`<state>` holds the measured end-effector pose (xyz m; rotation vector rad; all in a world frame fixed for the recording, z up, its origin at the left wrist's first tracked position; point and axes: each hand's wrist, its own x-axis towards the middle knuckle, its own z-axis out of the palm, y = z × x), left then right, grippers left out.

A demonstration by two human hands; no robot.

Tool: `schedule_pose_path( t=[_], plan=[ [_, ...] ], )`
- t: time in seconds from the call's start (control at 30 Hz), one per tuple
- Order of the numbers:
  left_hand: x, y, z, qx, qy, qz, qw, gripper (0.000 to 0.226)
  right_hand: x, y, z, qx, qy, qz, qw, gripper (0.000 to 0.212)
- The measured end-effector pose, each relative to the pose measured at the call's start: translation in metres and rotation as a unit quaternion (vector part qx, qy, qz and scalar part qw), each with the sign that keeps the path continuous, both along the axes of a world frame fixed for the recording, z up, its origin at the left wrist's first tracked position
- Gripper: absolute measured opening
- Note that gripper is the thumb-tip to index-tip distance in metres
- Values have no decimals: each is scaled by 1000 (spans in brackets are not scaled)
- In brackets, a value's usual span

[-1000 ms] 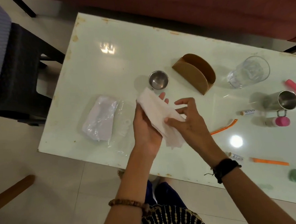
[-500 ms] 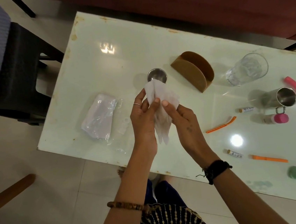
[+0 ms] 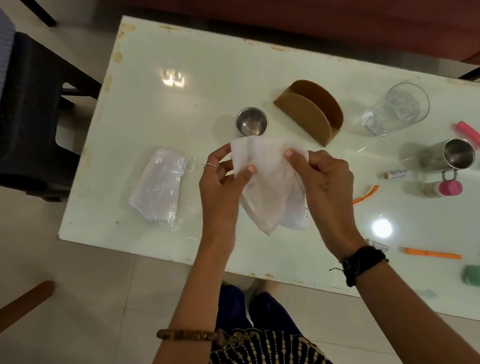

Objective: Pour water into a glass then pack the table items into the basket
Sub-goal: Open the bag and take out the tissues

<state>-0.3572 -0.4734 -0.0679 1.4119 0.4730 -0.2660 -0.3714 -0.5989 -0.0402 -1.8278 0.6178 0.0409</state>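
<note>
Head view shows the left hand [image 3: 222,183] and the right hand [image 3: 325,174] each pinching the top edge of a white tissue [image 3: 268,184], which hangs above the tabletop [image 3: 189,53]. Beyond it stand a steel bowl [image 3: 251,121], a brown holder [image 3: 310,112] and a glass [image 3: 397,109].

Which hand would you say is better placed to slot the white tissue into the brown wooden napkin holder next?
Probably the right hand: it already pinches the white tissue, and the brown wooden napkin holder stands on its side.
</note>
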Motion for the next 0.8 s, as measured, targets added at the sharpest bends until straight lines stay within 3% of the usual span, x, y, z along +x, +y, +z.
schedule_pose_path(
  t=[0.17, 0.27, 0.43, 0.8],
  plan=[
    [-12, -16, 6, -59, -9, -51, 997, 40, 0, 8, -3, -73, -8, 44, 996, 23],
    [-15, -21, 7, -105, -4, -62, 993, 46, 0, 10, -1, -18, 9, 100, 995, 22],
    [-13, -20, -1, -123, 13, -49, 991, 32, 1, 0, 2, 51, 39, 123, 990, 35],
    [-9, -17, -10, -54, 22, -1, 998, 34, 4, -19, 5, 147, 42, 4, 988, 23]
  ],
)
